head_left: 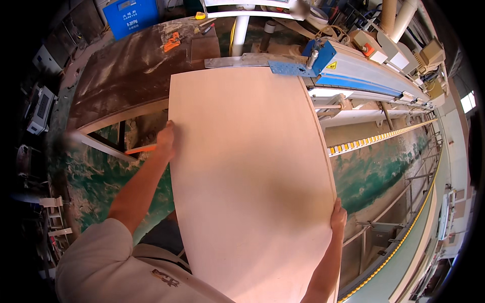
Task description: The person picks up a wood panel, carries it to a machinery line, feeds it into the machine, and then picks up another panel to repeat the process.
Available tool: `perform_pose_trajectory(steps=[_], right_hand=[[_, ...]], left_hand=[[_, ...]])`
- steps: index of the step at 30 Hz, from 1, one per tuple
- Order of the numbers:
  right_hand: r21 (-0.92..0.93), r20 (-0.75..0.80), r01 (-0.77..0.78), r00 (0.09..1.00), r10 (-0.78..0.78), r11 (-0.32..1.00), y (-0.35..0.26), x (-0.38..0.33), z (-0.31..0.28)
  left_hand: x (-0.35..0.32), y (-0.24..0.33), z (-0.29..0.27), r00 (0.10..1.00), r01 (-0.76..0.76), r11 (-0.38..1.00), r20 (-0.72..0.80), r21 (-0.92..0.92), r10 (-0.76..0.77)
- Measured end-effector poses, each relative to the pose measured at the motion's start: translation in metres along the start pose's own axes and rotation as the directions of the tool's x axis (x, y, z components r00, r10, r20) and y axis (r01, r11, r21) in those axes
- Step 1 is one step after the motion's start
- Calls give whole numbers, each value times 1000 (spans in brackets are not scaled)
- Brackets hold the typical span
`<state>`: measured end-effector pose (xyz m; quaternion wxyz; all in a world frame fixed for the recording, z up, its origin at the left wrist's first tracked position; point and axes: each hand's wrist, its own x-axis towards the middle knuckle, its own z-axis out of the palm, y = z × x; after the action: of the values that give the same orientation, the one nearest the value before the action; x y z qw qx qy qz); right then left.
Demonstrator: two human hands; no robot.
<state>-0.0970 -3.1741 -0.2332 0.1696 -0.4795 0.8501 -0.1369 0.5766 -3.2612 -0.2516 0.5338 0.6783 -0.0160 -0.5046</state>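
Observation:
A large pale wooden board [242,141] fills the middle of the view, stretching from close to my body to the machine at the far side. My left hand [166,139] grips its left edge around mid-length, the fingers partly hidden by the board. Farther down the opposite edge, my right hand [338,216] is closed round the board nearer to me. At the far end, the board meets a grey metal strip [235,61] and a blue perforated plate [290,68]; whether it touches them I cannot tell.
A dusty dark brown table [118,76] stands at the far left, bearing an orange tool [172,42] and a yellow tape measure [200,15]. A long edge-processing machine [374,76] runs to the right. Below it extends a yellow-and-white roller rail [379,139] above the green floor [374,177].

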Motion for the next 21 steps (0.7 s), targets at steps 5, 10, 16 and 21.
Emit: perform_pose_trajectory(steps=[5,10,16,21], right_hand=[[-40,32,23,999,-22,999,6,17,-3],[-41,35,35,999,-34,999,11,39,-4],[-44,23,15,1000,-14,999,17,50,-8],[-87,86,-26,996,34,996,16,55,-15]], left_hand=[[-10,3,14,995,60,996,-89,68,-53],[-2,-7,13,999,26,999,-42,32,-25],[-8,-9,30,987,65,988,-155,143,-43],[-24,-2,42,990,72,996,-124,52,-65]])
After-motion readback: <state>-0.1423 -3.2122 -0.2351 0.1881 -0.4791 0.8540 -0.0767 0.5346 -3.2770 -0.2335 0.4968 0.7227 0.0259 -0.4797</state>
